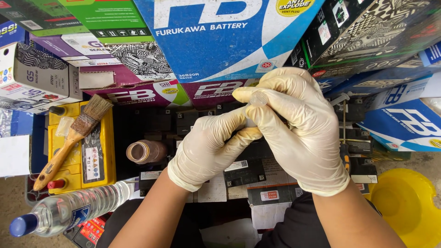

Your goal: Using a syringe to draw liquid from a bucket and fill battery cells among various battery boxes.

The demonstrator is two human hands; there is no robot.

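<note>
Both hands wear thin cream latex gloves and meet at the centre of the view, above a group of black rectangular batteries [245, 171]. The right hand [301, 133] pinches a small clear plastic cap-like piece [258, 98] between thumb and forefinger, a narrow grip closed on it. The left hand [212, 144], at about eight o'clock from the right, curls its fingertips in beneath the same piece; whether it truly grips the piece or only steadies it cannot be told. Judging from this, the work on the small piece seems to be mid-way: it is held clear of the batteries and is not seated on anything, and nothing shows what has been finished. By count: two gloved hands and one clear piece. One yellow box-shaped battery [82, 147] lies at nine o'clock, with one wooden-handled paintbrush with worn bristles [71, 140] across its top. One clear plastic water bottle with a blue cap [69, 211] lies at eight o'clock, and one small brown-tinted jar [146, 151] stands just left of the left hand. One yellow plastic funnel-like basin [404, 206] sits at four o'clock, and one slim tool with a metal shaft [344, 124] is at three o'clock. Stacked cardboard battery cartons [211, 41] in blue, purple, green and black fill twelve o'clock, too overlapped to count surely.
</note>
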